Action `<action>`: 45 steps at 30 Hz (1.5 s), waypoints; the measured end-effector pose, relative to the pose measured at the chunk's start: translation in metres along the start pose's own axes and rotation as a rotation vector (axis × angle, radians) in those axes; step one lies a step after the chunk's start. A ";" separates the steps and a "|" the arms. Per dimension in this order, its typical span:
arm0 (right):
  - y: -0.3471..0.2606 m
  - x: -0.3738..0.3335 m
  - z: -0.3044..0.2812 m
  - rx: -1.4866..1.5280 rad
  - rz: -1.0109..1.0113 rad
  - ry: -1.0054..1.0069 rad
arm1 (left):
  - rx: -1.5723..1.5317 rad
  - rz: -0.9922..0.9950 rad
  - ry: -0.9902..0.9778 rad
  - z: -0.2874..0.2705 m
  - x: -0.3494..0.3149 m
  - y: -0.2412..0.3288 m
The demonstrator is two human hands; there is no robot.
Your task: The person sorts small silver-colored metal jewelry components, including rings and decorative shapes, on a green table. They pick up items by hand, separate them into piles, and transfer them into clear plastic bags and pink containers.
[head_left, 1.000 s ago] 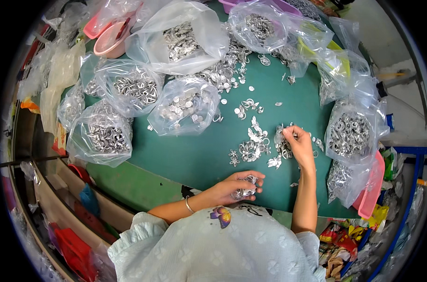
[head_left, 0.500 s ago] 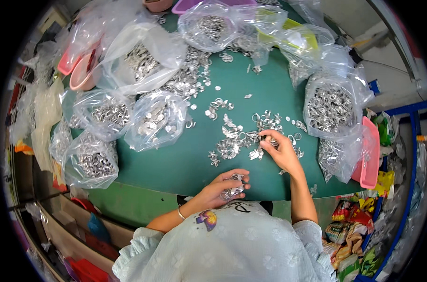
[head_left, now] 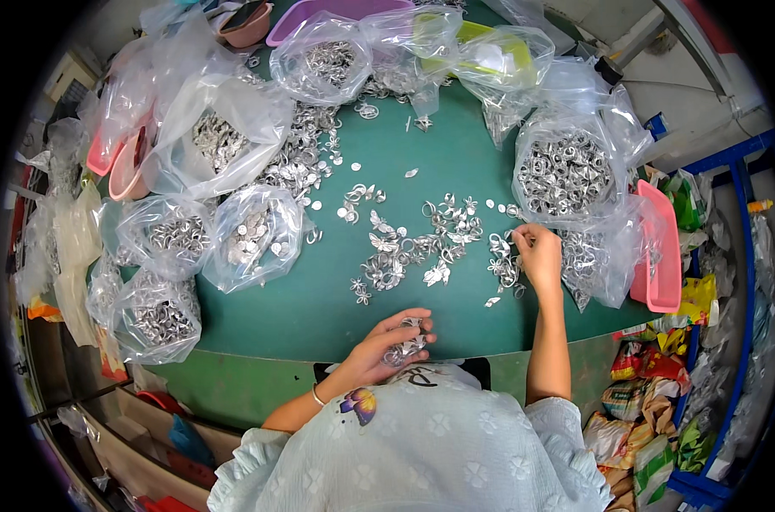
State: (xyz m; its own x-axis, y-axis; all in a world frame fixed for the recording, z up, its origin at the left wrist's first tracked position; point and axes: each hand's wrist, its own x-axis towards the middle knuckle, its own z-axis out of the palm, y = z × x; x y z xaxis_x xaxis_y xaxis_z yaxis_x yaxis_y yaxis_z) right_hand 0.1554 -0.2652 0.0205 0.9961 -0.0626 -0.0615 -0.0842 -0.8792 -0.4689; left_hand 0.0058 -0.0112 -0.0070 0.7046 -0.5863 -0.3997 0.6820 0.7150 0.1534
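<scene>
Near the table's front edge, my left hand (head_left: 377,348) curls palm up around a handful of silver metal pieces (head_left: 406,341), several of them ring-shaped. My right hand (head_left: 541,258) is farther right over the green table, its thumb and fingertips pinched together; anything between them is too small to make out. Just left of those fingertips lies a small group of silver pieces (head_left: 502,261). A larger loose pile of silver rings, flower shapes and leaf shapes (head_left: 391,256) spreads across the middle of the table (head_left: 276,328).
Clear plastic bags of silver pieces surround the work area: a coin-like lot (head_left: 252,237) at left, a ring-filled bag (head_left: 566,175) at right. A loose heap (head_left: 306,149) lies beside the left bags. A pink tray (head_left: 663,273) stands at the right edge, a purple tray (head_left: 319,10) at the back.
My right hand has moved right, from the middle pile to beside the right bags. My left hand keeps holding its handful. The whole view has shifted slightly.
</scene>
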 end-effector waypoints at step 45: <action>0.018 -0.045 -0.023 1.362 0.130 -0.258 | -0.023 -0.018 -0.006 0.002 0.005 -0.008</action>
State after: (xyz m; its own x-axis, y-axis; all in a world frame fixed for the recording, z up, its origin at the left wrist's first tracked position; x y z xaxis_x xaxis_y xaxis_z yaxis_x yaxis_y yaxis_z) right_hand 0.1101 -0.2894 0.0348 0.9594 0.1117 -0.2590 -0.2805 0.2823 -0.9174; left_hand 0.0042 -0.0209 -0.0082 0.6938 -0.6013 -0.3963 0.6898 0.7130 0.1258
